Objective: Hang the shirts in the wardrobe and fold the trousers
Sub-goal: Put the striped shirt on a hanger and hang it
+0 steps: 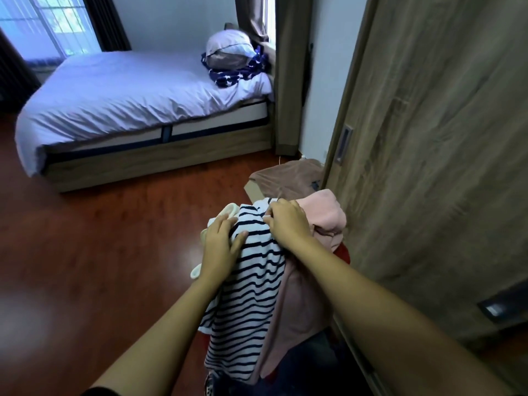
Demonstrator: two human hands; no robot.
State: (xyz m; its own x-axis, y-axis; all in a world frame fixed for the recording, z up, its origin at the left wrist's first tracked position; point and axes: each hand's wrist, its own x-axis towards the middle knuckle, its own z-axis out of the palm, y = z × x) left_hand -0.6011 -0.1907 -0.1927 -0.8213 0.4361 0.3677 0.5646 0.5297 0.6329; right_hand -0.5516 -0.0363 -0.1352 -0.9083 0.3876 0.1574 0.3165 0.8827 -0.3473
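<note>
A white shirt with dark blue stripes point(251, 304) hangs in front of me over a pile of clothes. My right hand point(288, 221) is shut on its top edge near the collar. My left hand point(220, 247) lies flat on the shirt's left shoulder, fingers spread, over a cream hanger point(228, 208) that sticks out beside it. Pink garments point(325, 218) lie to the right and under the striped shirt. Dark blue cloth point(308, 364) shows at the bottom of the pile. The wooden wardrobe door point(434, 144) stands on the right.
A bed with a pale cover point(137, 95) stands at the back left, with a pillow point(228, 50) and a blue patterned cloth point(240, 72) on it. A low seat draped in brown cloth point(285, 178) stands behind the pile. Red-brown wooden floor point(100, 252) spreads to the left.
</note>
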